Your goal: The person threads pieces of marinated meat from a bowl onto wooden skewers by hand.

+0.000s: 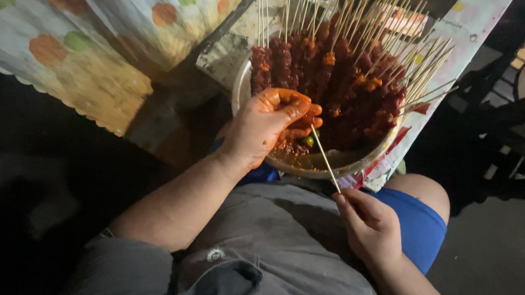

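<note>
Reddish-orange marinade coats the left hand, which is seen curled over the near rim of a round metal bowl, the fingers closed around small wet pieces of marinated meat. One thin bamboo skewer, pale and straight, is pinched at its near end between the thumb and fingers of the right hand; its far tip is set against the meat held in the left hand. The right hand is clean and dry, and is held just outside the bowl's near edge, above the lap.

Inside the bowl, finished meat skewers are stacked toward the far side, their dark red, glossy chunks packed close and their bare sticks fanned upward and outward. The skewers overlap too densely to be counted; dozens are suggested. One small green item, rounded, is seen in the sauce near the left fingers; its kind cannot be made out.

The bowl is carried on a printed plastic sheet over a dark table edge. A cloth with orange and green dots is draped at the far left. Two legs are partly visible: grey shorts and a blue cloth. The surroundings at left and right are lost in darkness, and the skewer tops are cut off by the frame.
</note>
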